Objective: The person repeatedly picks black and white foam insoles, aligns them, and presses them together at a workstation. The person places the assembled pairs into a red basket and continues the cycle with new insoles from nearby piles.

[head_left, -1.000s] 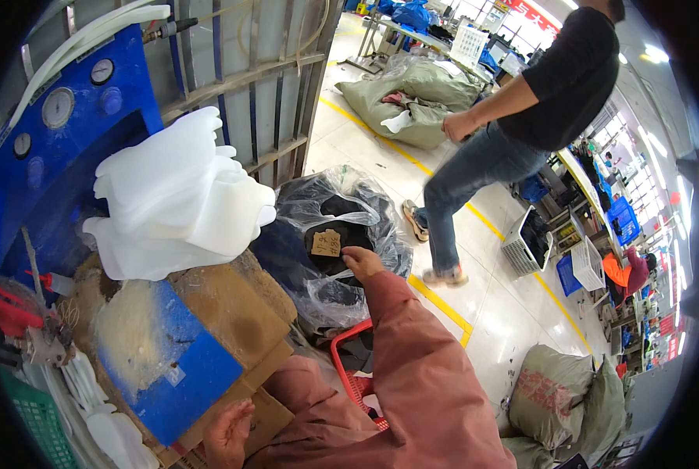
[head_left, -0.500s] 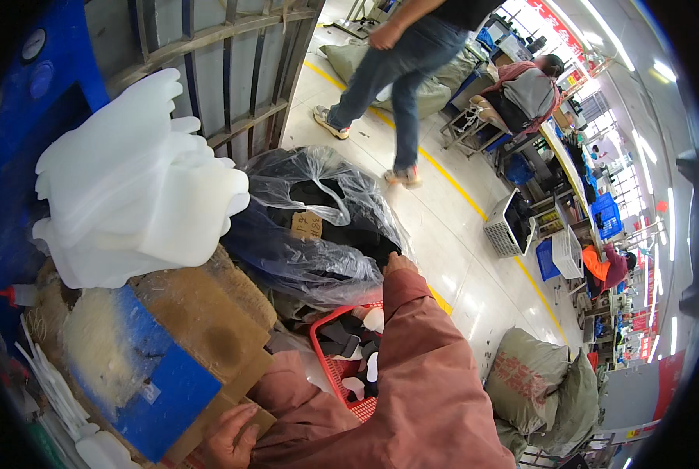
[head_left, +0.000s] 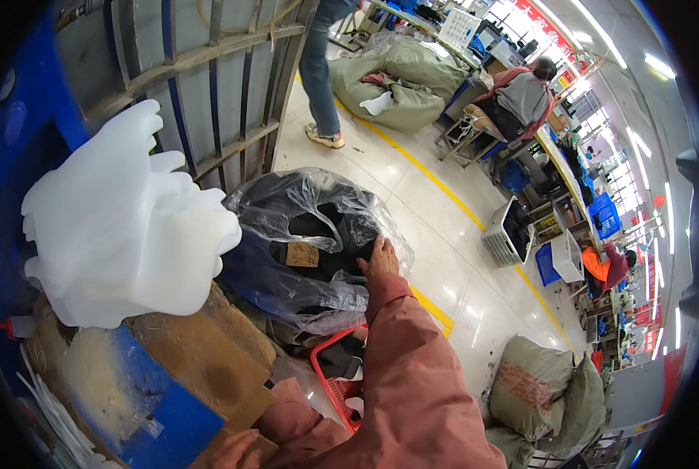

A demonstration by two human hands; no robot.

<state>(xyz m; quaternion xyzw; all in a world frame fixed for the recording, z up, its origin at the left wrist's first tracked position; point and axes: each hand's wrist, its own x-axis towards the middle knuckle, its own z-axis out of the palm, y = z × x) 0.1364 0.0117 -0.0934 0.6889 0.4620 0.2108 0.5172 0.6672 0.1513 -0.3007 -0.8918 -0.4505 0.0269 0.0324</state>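
Clear plastic bag (head_left: 294,293) of dark pieces (head_left: 357,227), its mouth partly open, sits just beyond the red basket (head_left: 332,391), with a brown tag (head_left: 302,254) lying on the pieces inside. Alongside the basket, on its right, the right forearm in its pinkish-red sleeve (head_left: 423,383) reaches forward from the lower edge, covering part of the basket. The right hand (head_left: 380,259) lies farther out than the basket, at the bag's right side — back of the hand up, fingers spread a little and thumb held apart. It is not balled up; whether the fingertips pinch any film I cannot tell. The left hand (head_left: 236,452) is left of the basket and nearer the wearer, cut off by the lower edge, its fingers loosely bent at the cardboard (head_left: 228,375); I cannot tell whether it grips anything.

Half a second ago the right hand was more bunched at the bag's right edge, lower in relation to the tag — now it is about level with the tag and its fingers have opened out. The sleeve hides more of the basket's contents than it did. A passer-by (head_left: 320,70) has moved left and now shows mostly as a leg and shoe, well beyond the basket.
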